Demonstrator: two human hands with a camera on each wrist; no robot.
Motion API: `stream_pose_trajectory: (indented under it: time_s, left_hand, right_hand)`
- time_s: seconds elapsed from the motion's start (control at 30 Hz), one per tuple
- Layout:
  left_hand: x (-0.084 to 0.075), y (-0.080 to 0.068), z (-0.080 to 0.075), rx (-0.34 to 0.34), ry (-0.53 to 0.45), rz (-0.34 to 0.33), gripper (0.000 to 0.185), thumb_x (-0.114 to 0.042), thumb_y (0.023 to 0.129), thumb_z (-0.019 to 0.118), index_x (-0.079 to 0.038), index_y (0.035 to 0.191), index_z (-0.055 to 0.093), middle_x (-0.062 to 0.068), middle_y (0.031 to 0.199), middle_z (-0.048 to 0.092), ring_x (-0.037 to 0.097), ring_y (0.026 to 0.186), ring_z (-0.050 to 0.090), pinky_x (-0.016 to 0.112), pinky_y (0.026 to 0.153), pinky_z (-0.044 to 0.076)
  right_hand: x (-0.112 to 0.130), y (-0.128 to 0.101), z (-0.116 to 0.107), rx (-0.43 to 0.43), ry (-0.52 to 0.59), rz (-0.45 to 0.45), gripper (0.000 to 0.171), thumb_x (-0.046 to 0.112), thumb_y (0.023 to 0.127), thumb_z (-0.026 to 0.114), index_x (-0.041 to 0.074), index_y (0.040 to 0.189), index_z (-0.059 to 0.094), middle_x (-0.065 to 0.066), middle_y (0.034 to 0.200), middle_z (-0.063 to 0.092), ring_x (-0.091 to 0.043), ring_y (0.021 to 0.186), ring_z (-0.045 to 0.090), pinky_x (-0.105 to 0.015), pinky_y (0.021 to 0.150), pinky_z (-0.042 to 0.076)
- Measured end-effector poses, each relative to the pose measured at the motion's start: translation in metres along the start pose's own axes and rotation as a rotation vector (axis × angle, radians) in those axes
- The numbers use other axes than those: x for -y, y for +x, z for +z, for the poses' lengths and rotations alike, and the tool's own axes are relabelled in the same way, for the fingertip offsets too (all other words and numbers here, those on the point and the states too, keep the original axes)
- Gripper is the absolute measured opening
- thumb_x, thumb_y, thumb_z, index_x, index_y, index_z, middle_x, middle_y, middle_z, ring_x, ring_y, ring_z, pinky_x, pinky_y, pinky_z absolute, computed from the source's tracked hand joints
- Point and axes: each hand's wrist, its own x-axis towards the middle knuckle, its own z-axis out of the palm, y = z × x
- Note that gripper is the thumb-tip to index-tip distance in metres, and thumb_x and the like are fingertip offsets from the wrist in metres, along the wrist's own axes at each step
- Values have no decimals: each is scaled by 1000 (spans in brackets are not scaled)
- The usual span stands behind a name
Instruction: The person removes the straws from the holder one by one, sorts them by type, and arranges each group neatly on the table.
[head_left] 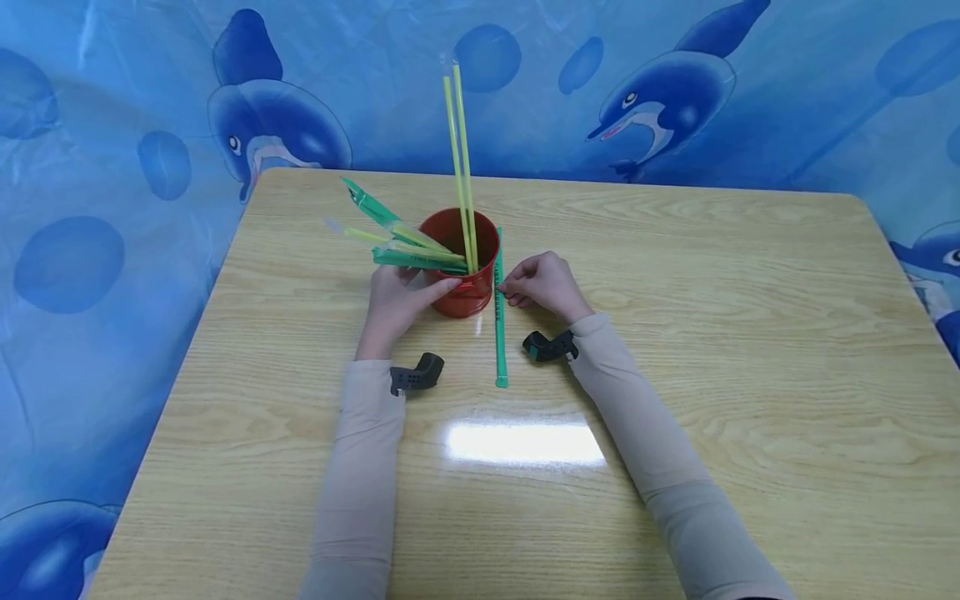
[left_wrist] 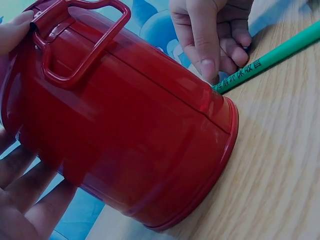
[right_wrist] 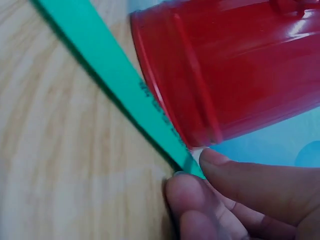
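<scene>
A small red metal bucket (head_left: 463, 302) stands upright on the table, its wire-like handle folded down on the side in the left wrist view. My left hand (head_left: 393, 302) holds it from the left, thumb at the rim and fingers round the wall (left_wrist: 125, 125). Just right of the bucket lies a long, flat green wrapped straw (head_left: 501, 346) with dark printed characters. Thumb and index finger of my right hand (head_left: 546, 285) pinch this straw (right_wrist: 117, 75) close to the bucket's base. Inside the bucket, two yellow straws (head_left: 461, 158) stand tall; other yellow straws and green wrapped straws (head_left: 375, 207) lean out leftward.
The pale wooden table (head_left: 712, 333) extends on both sides of the bucket, with a bright light reflection (head_left: 525, 443) in front. Behind it hangs a blue sheet (head_left: 405, 100) printed with dolphins. Each wrist wears a small black camera (head_left: 417, 375).
</scene>
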Motion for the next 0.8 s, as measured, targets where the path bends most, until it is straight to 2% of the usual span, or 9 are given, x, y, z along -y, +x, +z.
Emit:
stream_pose_trajectory:
  time_s: [0.13, 0.3, 0.43, 0.57, 0.7, 0.8]
  left_hand:
    - [1, 0, 0, 7, -2, 5, 67, -9, 76, 79, -4, 134, 46, 9, 132, 52, 21, 125, 47, 32, 101, 41]
    - [1, 1, -1, 30, 10, 18, 69, -9, 77, 78, -4, 136, 44, 10, 135, 50, 20, 128, 43, 33, 105, 38]
    - [1, 1, 0, 64, 48, 35, 75, -13, 77, 78, -7, 141, 38, 7, 139, 47, 16, 131, 38, 33, 107, 34]
    - [3, 3, 4, 84, 45, 78, 83, -12, 77, 78, -8, 146, 31, 6, 140, 45, 13, 132, 37, 31, 107, 33]
    - [3, 4, 7, 78, 33, 103, 81, -10, 78, 76, -6, 145, 31, 8, 139, 45, 13, 131, 37, 29, 107, 32]
    - [1, 3, 9, 71, 30, 88, 77, -10, 79, 76, -5, 143, 34, 9, 137, 47, 15, 130, 39, 27, 107, 33]
  right_hand:
    - [1, -1, -4, -5, 10, -10, 15, 10, 86, 68, -5, 90, 70, -14, 79, 69, -17, 64, 66, -28, 60, 57]
    - [10, -6, -12, -69, 34, -51, 15, 10, 85, 70, -3, 92, 70, -13, 82, 69, -21, 67, 66, -29, 63, 56]
    - [22, -14, -17, -108, 67, -117, 16, 9, 85, 69, -4, 95, 70, -14, 86, 69, -25, 73, 67, -33, 66, 56]
    - [36, -22, -19, -119, 97, -182, 19, 10, 85, 70, -5, 96, 69, -13, 88, 69, -24, 76, 67, -31, 68, 56]
    - [48, -31, -17, -112, 107, -256, 16, 11, 85, 70, -2, 94, 70, -11, 87, 70, -21, 74, 67, -35, 71, 56]
    - [56, -38, -14, -117, 93, -312, 15, 11, 85, 70, -2, 93, 71, -10, 85, 70, -17, 71, 66, -36, 70, 55]
